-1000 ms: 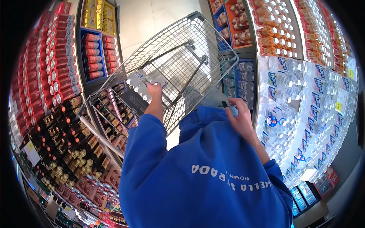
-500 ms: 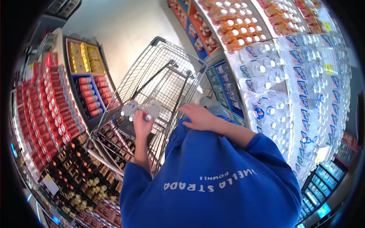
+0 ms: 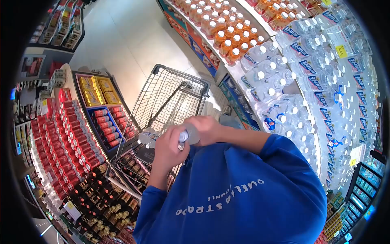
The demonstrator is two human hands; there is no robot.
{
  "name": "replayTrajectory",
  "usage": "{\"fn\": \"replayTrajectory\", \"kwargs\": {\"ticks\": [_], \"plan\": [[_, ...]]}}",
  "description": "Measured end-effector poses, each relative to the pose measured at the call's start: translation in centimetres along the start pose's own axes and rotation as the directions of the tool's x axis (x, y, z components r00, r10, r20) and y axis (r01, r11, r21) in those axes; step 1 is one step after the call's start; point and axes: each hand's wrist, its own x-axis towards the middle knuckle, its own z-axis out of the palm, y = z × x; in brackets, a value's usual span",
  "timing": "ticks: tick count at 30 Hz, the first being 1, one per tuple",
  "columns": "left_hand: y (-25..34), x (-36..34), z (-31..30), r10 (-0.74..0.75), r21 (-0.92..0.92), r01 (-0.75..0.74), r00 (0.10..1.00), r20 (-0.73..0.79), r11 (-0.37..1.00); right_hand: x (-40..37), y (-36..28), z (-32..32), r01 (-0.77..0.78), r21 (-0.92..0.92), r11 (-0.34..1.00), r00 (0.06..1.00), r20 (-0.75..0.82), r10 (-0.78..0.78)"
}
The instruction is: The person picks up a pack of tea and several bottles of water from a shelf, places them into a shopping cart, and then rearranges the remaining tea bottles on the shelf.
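A clear plastic bottle [image 3: 192,135] with a white cap is held between my two hands in front of the blue sweatshirt [image 3: 239,191]. My left hand [image 3: 168,148] is closed around its cap end, fingers beside the cap. Wrapped round the bottle's body from the other side is my right hand [image 3: 206,129], partly hiding it. Further clear bottles [image 3: 148,136] with white caps lie at the near end of the shopping cart [image 3: 174,97], left of my left hand. How many there are I cannot make out.
Shelves of clear water bottles [image 3: 313,81] and orange drink bottles [image 3: 235,36] rise on the right. Red cans [image 3: 73,130] are stacked on the left, with dark bottles [image 3: 105,203] below them. Yellow packs [image 3: 97,89] fill a display beyond. Pale floor [image 3: 118,36] stretches ahead.
My left hand has brought the bottle up from the cart toward my body. My right hand, earlier open near the cart's edge, has closed on it. The view has shifted.
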Motion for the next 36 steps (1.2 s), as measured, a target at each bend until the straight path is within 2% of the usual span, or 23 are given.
{"fn": "replayTrajectory", "kwargs": {"ticks": [2,4,5,7,8,9,11,13,16,18,21,26,29,33,36], "plan": [[0.2,1.9,1.8,-0.013,-0.112,-0.008,0.983,-0.184,0.994,0.1,-0.5,-3.6,-0.228,0.016,0.973,0.973,-0.04,0.229],[-1.5,3.1,5.3,-0.092,-0.288,-0.018,0.928,-0.361,0.957,0.0,2.1,-5.0,-0.245,0.025,0.969,0.921,-0.307,0.241],[-3.5,3.2,8.5,-0.236,-0.458,0.036,0.892,-0.387,0.888,0.0,3.3,-5.9,-0.253,0.034,0.967,0.868,-0.433,0.242],[-7.2,4.1,14.6,-0.512,-0.75,0.094,0.785,-0.349,0.655,0.5,5.1,-8.4,-0.346,-0.041,0.937,0.805,-0.526,0.274],[-8.0,5.4,16.7,-0.608,-0.907,0.173,0.786,-0.108,0.384,0.7,6.4,-9.6,-0.358,-0.095,0.929,0.807,-0.532,0.256],[-8.3,7.3,18.6,-0.623,-0.965,0.25,0.768,0.15,0.075,1.0,7.1,-10.7,-0.396,-0.125,0.91,0.798,-0.538,0.273],[-8.1,11.4,22.3,-0.512,-0.9,0.373,0.741,0.434,-0.223,1.4,8.1,-12.4,-0.414,-0.119,0.902,0.743,-0.617,0.26],[-8.0,16.1,25.6,-0.453,-0.847,0.411,0.718,0.529,-0.338,1.7,9.1,-13.8,-0.457,-0.137,0.879,0.723,-0.633,0.277],[-4.9,20.2,26.6,-0.407,-0.899,0.369,0.803,0.436,-0.235,1.7,9.5,-15.6,-0.572,-0.11,0.813,0.652,-0.662,0.37],[-4.5,21.4,27.2,-0.391,-0.898,0.398,0.809,0.439,-0.186,1.7,10.0,-16.6,-0.638,-0.086,0.766,0.6,-0.68,0.423],[-4.5,22.8,28.6,-0.381,-0.887,0.427,0.802,0.461,-0.175,1.2,12.0,-17.2,-0.649,-0.313,0.693,0.642,-0.714,0.279],[-5.5,24.5,31.2,-0.355,-0.88,0.462,0.808,0.47,-0.114,0.7,12.8,-19.5,-0.726,-0.263,0.635,0.622,-0.645,0.444],[-3.8,25.4,30.1,-0.344,-0.793,0.588,0.72,0.603,-0.159,0.7,13.7,-20.5,-0.768,-0.255,0.588,0.592,-0.632,0.499],[-3.7,26.4,31.9,-0.41,-0.774,0.616,0.674,0.614,-0.145,0.6,13.7,-22.0,-0.834,-0.176,0.522,0.525,-0.543,0.655],[-4.1,26.1,32.5,-0.412,-0.77,0.608,0.662,0.626,-0.194,0.9,14.4,-21.6,-0.83,-0.201,0.52,0.539,-0.527,0.657]]}}
